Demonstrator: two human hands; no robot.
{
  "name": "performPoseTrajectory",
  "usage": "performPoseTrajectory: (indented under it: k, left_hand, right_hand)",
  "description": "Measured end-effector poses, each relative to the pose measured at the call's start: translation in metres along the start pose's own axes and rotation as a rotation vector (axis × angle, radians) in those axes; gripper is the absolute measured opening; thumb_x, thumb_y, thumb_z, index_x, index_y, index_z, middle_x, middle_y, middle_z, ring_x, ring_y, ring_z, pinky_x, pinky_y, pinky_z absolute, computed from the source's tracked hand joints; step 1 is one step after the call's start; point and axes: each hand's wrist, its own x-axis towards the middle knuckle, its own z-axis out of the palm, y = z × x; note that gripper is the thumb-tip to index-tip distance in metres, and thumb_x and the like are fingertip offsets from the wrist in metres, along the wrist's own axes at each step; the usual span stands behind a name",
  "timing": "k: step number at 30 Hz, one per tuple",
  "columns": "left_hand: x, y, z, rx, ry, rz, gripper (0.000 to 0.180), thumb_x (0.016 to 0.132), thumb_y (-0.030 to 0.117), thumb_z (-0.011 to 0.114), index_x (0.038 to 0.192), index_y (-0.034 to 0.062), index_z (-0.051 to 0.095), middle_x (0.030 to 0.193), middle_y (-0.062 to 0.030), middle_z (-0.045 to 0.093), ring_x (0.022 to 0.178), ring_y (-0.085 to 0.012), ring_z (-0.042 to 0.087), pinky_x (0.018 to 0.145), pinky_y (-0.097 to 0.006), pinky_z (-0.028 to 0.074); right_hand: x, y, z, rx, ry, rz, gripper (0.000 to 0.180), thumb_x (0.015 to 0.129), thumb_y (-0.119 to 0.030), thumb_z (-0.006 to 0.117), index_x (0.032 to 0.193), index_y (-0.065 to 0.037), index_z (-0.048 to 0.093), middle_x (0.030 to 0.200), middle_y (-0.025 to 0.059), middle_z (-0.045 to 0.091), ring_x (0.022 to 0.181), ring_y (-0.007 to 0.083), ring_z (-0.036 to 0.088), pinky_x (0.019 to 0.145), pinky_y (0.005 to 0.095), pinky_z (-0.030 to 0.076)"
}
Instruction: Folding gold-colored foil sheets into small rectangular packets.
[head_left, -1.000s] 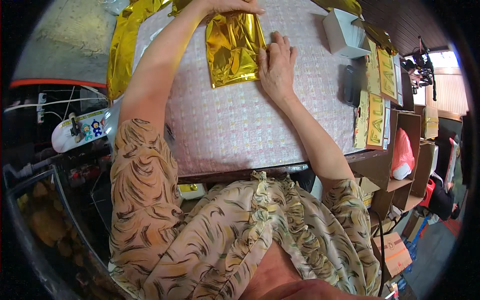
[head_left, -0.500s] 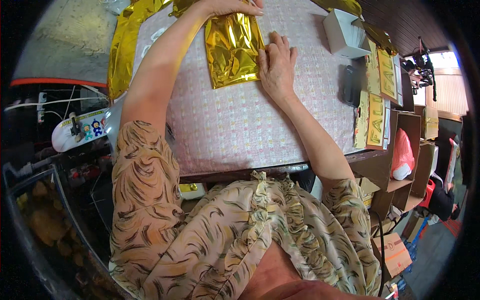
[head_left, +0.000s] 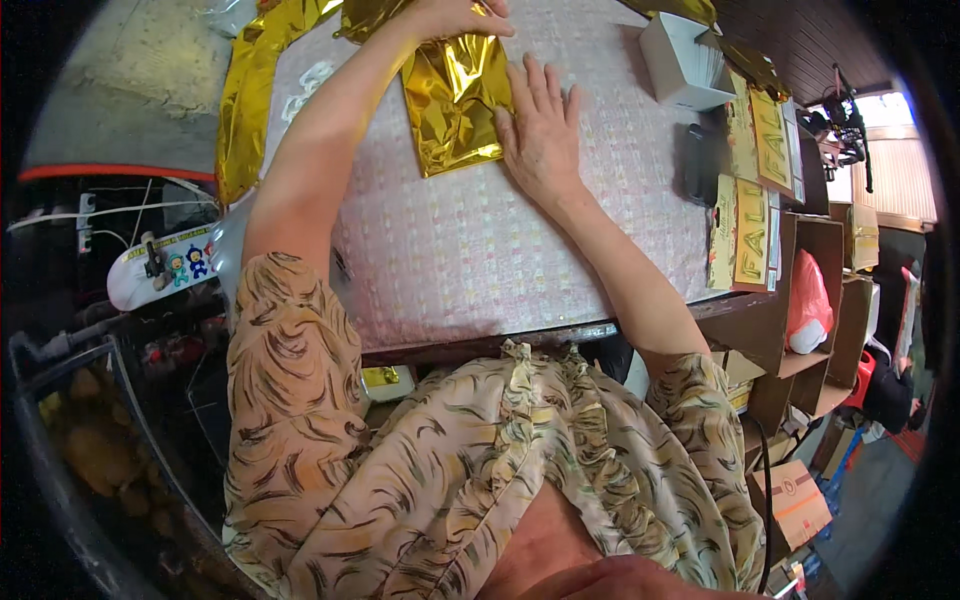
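Note:
On the cloth-covered table (head_left: pixel 460 260) lies a folded piece of shiny gold foil (head_left: pixel 455 115), roughly rectangular and creased. My left hand (head_left: pixel 455 17) reaches across to its far edge, fingers bent and closed on the foil there; the picture's top rim cuts off part of this hand. Flat on the cloth beside the foil's right edge rests my right hand (head_left: pixel 543 140), fingers spread and thumb against the foil. A longer strip of gold foil (head_left: pixel 243 110) hangs along the table's left edge, and more lies beyond my left hand.
At the far right stands a white open box (head_left: pixel 683 62) holding a stack of cards. Near it are a dark oblong object (head_left: pixel 700 165) and printed packets (head_left: pixel 750 235). Cardboard boxes (head_left: pixel 795 300) stand off the right edge; a skateboard (head_left: pixel 150 270) is at left.
My right hand has straightened and spread its fingers, shifting slightly left. The gold foil has moved a little left, and my left hand has moved slightly left with it.

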Motion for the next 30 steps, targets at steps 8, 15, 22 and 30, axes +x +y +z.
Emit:
performPoseTrajectory:
  k: [8,15,22,30]
  left_hand:
    - [0.002,-0.005,0.017,0.141,0.067,-0.006,0.043,0.074,0.036,0.089,0.105,0.0084,0.078,0.099,-0.0097,0.078,0.091,-0.0208,0.074,0.083,-0.033,0.058]
    - [-0.041,0.019,0.019,-0.043,0.435,0.200,0.049,0.087,0.036,0.079,0.124,0.0050,0.071,0.108,-0.0149,0.077,0.101,-0.0287,0.074,0.088,-0.038,0.057]
    - [-0.158,0.005,0.051,0.542,0.280,-0.025,0.055,0.106,0.048,0.049,0.150,0.0159,0.051,0.169,-0.0129,0.027,0.157,-0.0312,0.022,0.122,-0.061,0.015]
    - [-0.201,-0.002,0.087,0.677,0.215,-0.013,0.083,0.104,0.059,0.048,0.165,0.0095,0.020,0.171,-0.0106,0.022,0.158,-0.0270,0.020,0.124,-0.061,0.006]
  right_hand:
    - [-0.006,-0.004,0.007,-0.182,-0.120,-0.138,0.068,0.107,-0.046,0.045,0.156,-0.001,0.036,0.164,0.0200,0.034,0.153,0.0352,0.031,0.125,0.0551,0.019]
    - [-0.009,-0.002,0.009,-0.189,-0.158,-0.135,0.073,0.107,-0.051,0.042,0.154,0.004,0.037,0.162,0.0215,0.036,0.152,0.0343,0.032,0.125,0.0533,0.021]
    - [-0.007,-0.002,0.012,-0.205,-0.120,-0.161,0.073,0.107,-0.051,0.043,0.153,0.006,0.038,0.160,0.0236,0.039,0.150,0.0352,0.036,0.124,0.0522,0.023]
    - [-0.007,0.003,0.012,-0.236,-0.122,-0.203,0.071,0.107,-0.050,0.042,0.152,0.006,0.040,0.158,0.0255,0.042,0.149,0.0376,0.037,0.122,0.0543,0.025]
